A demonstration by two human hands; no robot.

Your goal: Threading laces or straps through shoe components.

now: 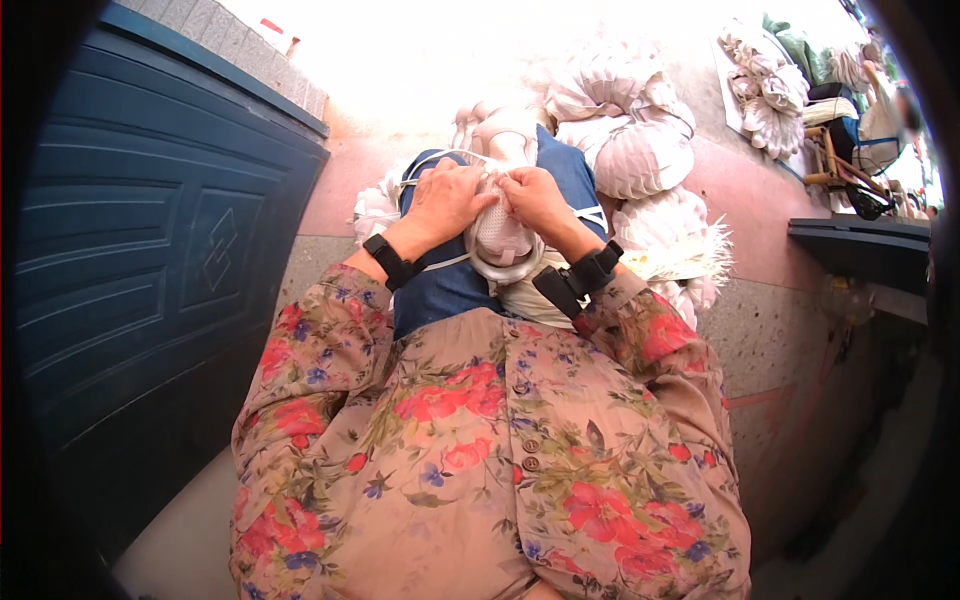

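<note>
A pale mesh shoe upper [492, 235] rests on my lap between my thighs, its rounded opening toward my body. My left hand [447, 200] is closed at its left edge, fingers bent over the top. From the other side my right hand [538, 203] pinches the upper's far part with thumb and forefinger. The fingertips of both hands almost meet there. A white lace [440, 157] loops out beyond my left hand over the blue trousers. Just what lies between the fingertips is too small to make out.
Stacked bundles of pale shoe uppers [635, 150] lie ahead and right, with a fringed bundle [672, 240] nearer. More bundles [770, 95] lie at the far right beside a wooden chair [825, 155]. A dark blue panelled door [150, 220] stands at left, and a dark ledge [860, 260] at right.
</note>
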